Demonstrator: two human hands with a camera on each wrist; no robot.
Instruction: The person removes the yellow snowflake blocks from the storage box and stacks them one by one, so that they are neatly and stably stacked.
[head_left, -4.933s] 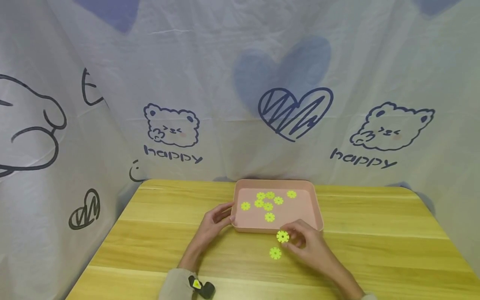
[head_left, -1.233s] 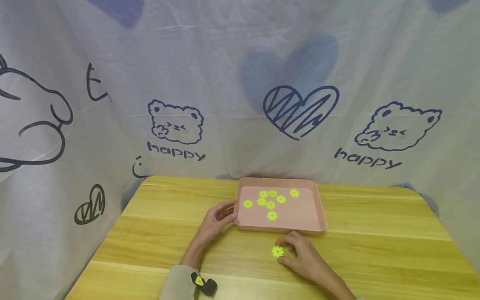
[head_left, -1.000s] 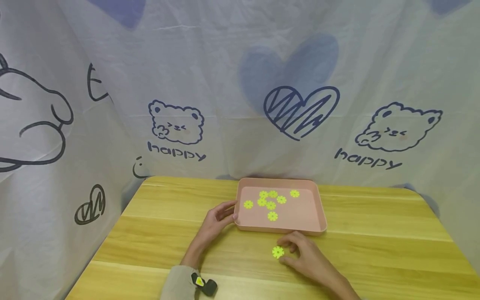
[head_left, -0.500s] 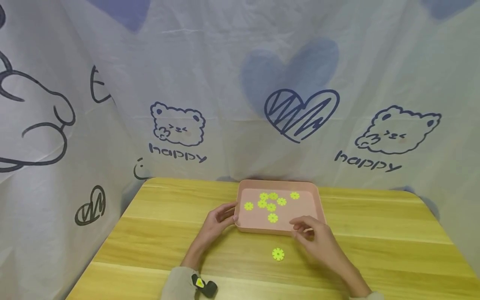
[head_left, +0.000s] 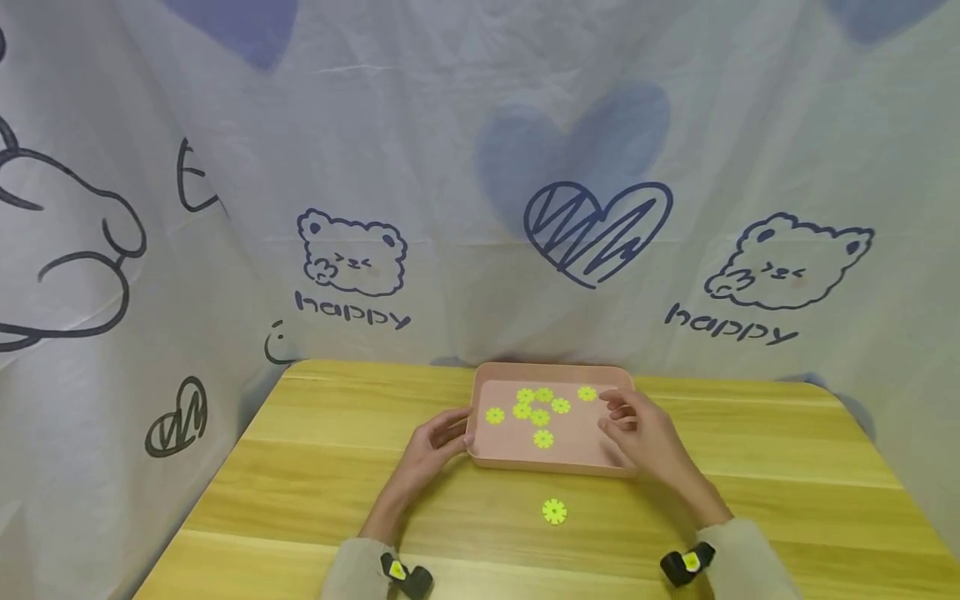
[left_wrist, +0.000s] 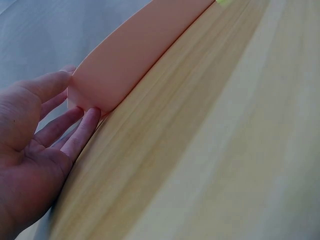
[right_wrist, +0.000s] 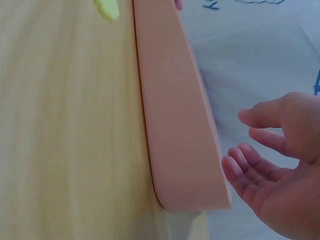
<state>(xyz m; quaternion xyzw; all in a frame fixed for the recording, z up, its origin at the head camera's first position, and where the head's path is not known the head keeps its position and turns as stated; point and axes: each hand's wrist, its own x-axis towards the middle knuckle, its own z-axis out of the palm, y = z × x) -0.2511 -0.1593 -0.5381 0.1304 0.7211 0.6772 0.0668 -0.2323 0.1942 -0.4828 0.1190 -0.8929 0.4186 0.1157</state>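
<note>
My left hand (head_left: 431, 446) rests its fairly straight fingers and thumb against the left end of a shallow pink tray (head_left: 555, 468). The left wrist view shows fingertips (left_wrist: 92, 112) touching the tray's corner. Over the tray's right side hovers my right hand (head_left: 645, 433), fingers loosely bent, with nothing seen between them. Its fingertips are just right of a yellow-green notched snowflake building disc (head_left: 587, 393) in the tray. Several like discs (head_left: 543, 439) lie flat there. One more snowflake disc (head_left: 554, 512) lies on the table in front; whether it is a joined pair cannot be told.
The wooden table (head_left: 300, 500) extends to both sides of the tray. Right behind the tray hangs a pale printed cloth (head_left: 465, 275), which also encloses the left side. Each wrist carries a small black camera (head_left: 678, 567).
My right hand brought a snowflake disc down to the one on the table, let go, then moved up and right, over the tray. My left hand stays at the tray's left end.
</note>
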